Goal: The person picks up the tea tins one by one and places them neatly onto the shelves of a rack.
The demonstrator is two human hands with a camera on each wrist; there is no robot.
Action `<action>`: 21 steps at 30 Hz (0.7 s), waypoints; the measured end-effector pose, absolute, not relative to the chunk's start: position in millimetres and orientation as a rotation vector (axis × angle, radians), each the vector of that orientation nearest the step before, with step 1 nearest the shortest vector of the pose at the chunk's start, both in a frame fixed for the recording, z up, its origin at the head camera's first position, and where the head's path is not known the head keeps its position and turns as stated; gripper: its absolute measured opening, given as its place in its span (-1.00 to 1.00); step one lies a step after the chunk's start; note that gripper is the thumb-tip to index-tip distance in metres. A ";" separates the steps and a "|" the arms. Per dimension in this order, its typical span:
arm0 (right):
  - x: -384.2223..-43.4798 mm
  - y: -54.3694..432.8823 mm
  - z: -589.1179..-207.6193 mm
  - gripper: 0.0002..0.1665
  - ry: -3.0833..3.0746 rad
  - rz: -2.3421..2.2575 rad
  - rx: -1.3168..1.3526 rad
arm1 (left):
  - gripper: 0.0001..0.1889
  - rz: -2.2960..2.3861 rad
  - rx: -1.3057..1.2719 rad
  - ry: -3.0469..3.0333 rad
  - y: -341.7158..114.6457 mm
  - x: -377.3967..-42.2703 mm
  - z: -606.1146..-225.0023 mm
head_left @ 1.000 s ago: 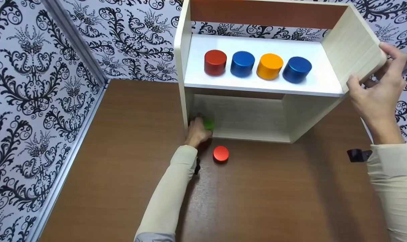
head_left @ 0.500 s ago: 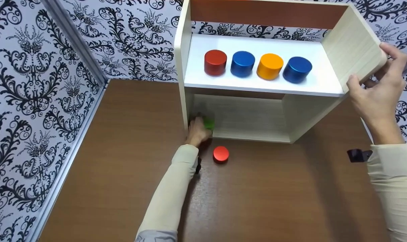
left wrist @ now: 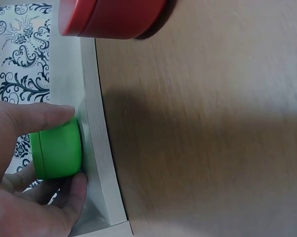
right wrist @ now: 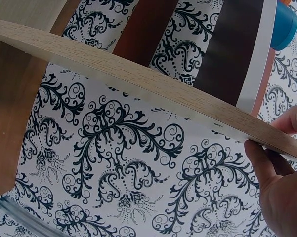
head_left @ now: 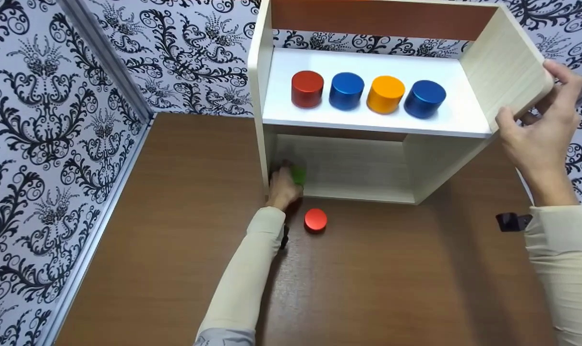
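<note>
Inside the lower compartment of a small wooden shelf [head_left: 348,166], at its left end, my left hand [head_left: 284,187] holds a green round container [left wrist: 59,150]. Thumb and fingers pinch its sides in the left wrist view, and it sits on or just above the bottom board; I cannot tell which. My right hand [head_left: 543,129] grips the edge of the shelf's right side panel [right wrist: 153,89], thumb on one face and fingers on the other. A red round container [head_left: 315,220] stands on the table in front of the shelf, close to my left wrist.
On the white upper board [head_left: 358,62] stand a dark red container [head_left: 307,90], a blue one [head_left: 346,91], an orange one [head_left: 386,95] and another blue one [head_left: 425,99] in a row. Patterned walls [head_left: 46,144] close off the brown table [head_left: 392,278] at left and back.
</note>
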State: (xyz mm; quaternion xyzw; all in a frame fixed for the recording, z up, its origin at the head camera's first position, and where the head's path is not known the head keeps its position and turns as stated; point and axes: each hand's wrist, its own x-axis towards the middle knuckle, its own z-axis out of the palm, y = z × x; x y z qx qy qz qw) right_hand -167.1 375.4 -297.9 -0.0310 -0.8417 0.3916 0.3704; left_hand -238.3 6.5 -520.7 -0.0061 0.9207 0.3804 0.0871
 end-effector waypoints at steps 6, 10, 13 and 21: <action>-167.1 375.2 -297.4 -0.15 -2.166 1.006 -0.082 | -0.47 1.151 -0.030 2.749 6.1 -237.1 -522.1; -167.1 375.3 -297.8 -0.15 -2.170 1.002 -0.077 | -0.44 1.148 -0.035 2.749 6.0 -236.3 -522.3; -166.7 375.5 -297.9 -0.15 -2.175 0.999 -0.077 | -0.44 1.128 -0.045 2.737 6.0 -235.1 -521.7; -166.3 375.0 -297.8 -0.16 -2.174 0.993 -0.070 | -0.46 1.126 0.001 2.787 5.6 -233.0 -522.0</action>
